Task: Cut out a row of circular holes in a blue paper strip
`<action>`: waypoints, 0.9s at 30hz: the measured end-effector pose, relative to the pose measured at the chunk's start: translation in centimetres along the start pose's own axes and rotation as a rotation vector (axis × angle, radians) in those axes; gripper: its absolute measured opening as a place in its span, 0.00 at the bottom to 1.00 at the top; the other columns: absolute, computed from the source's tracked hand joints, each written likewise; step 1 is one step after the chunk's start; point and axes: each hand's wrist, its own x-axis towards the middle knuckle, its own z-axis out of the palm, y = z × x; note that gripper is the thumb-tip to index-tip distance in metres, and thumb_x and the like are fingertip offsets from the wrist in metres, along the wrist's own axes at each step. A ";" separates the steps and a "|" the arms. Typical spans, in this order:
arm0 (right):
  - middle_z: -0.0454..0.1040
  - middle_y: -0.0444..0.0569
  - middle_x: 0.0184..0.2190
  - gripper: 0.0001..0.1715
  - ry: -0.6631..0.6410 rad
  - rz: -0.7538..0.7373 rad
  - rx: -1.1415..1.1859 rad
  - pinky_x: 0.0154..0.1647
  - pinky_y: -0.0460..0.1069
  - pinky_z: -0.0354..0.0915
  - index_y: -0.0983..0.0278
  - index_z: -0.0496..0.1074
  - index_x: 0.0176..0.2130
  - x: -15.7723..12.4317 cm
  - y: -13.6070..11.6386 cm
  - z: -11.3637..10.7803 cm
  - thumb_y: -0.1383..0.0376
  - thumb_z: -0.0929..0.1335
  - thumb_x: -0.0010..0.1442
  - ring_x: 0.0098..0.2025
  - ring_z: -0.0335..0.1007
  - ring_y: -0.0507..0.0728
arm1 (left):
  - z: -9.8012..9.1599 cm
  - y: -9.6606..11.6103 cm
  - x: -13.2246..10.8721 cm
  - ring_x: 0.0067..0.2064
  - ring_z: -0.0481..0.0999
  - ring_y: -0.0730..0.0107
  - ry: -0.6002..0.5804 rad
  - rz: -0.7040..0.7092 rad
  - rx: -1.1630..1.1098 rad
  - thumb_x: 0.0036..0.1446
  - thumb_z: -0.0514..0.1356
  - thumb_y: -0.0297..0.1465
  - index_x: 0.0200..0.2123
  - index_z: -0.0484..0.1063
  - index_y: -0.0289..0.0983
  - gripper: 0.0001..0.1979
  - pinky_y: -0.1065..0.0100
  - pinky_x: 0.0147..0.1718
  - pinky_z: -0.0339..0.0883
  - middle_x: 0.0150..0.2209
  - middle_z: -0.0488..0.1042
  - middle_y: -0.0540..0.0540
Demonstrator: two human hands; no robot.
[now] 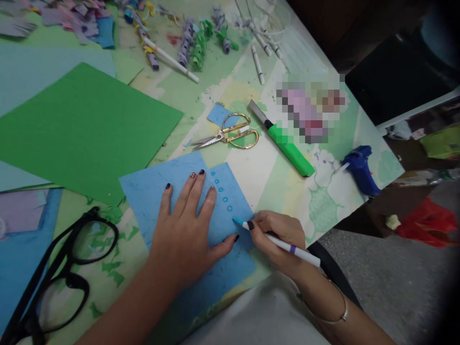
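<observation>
Lying flat with its fingers spread apart, the left hand [185,235] rested on the blue paper [230,273], which was on the table [312,213] before the person. The right hand [278,235] was pinched around a white marker [304,256], its blue tip near small drawn rings [221,189]. Beyond lay gold-handled scissors [222,137] and a green cutter [289,151].

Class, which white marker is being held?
The blue-tipped marker gripped in the right hand, over the blue sheet; the other white markers lie unheld beyond the scissors.
</observation>
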 end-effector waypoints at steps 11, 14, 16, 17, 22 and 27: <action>0.64 0.42 0.19 0.20 0.029 0.005 -0.031 0.21 0.45 0.54 0.63 0.54 0.20 0.1 -0.2 0.0 0.74 0.64 0.60 0.20 0.58 0.47 | 0.0 0.1 0.0 0.68 0.52 0.41 0.004 -0.001 0.009 0.56 0.53 0.49 0.58 0.62 0.27 0.36 0.36 0.61 0.45 0.67 0.51 0.25; 0.62 0.41 0.18 0.21 0.029 -0.005 -0.015 0.21 0.45 0.52 0.62 0.51 0.21 0.1 -0.3 -0.1 0.75 0.63 0.59 0.20 0.55 0.47 | 0.0 0.0 0.1 0.68 0.52 0.40 -0.006 0.001 0.012 0.56 0.53 0.49 0.58 0.62 0.26 0.37 0.35 0.61 0.45 0.67 0.51 0.25; 0.61 0.41 0.18 0.22 0.028 -0.005 -0.004 0.21 0.45 0.52 0.62 0.50 0.21 0.2 -0.3 -0.1 0.76 0.63 0.59 0.19 0.54 0.47 | 0.0 0.0 0.1 0.68 0.52 0.40 -0.006 0.003 0.012 0.56 0.53 0.49 0.58 0.62 0.26 0.37 0.35 0.61 0.45 0.67 0.51 0.24; 0.61 0.41 0.18 0.21 0.030 -0.009 -0.002 0.21 0.45 0.52 0.62 0.51 0.21 0.2 -0.3 -0.1 0.76 0.63 0.59 0.19 0.55 0.47 | 0.0 0.0 0.1 0.68 0.52 0.40 -0.006 0.002 0.012 0.56 0.53 0.49 0.58 0.62 0.26 0.37 0.35 0.61 0.46 0.67 0.51 0.24; 0.64 0.42 0.17 0.21 0.026 -0.065 0.003 0.22 0.45 0.56 0.62 0.54 0.20 0.3 -0.3 -0.2 0.76 0.63 0.59 0.20 0.61 0.48 | -0.1 0.1 0.1 0.68 0.52 0.40 -0.011 -0.004 0.010 0.56 0.54 0.49 0.58 0.62 0.26 0.37 0.35 0.61 0.45 0.67 0.51 0.25; 0.66 0.42 0.18 0.20 0.018 -0.055 0.000 0.22 0.44 0.57 0.63 0.56 0.20 0.3 -0.3 -0.1 0.75 0.64 0.59 0.20 0.63 0.48 | -0.1 0.0 0.1 0.68 0.52 0.39 -0.009 -0.002 0.004 0.56 0.54 0.49 0.58 0.62 0.26 0.36 0.35 0.61 0.45 0.67 0.52 0.24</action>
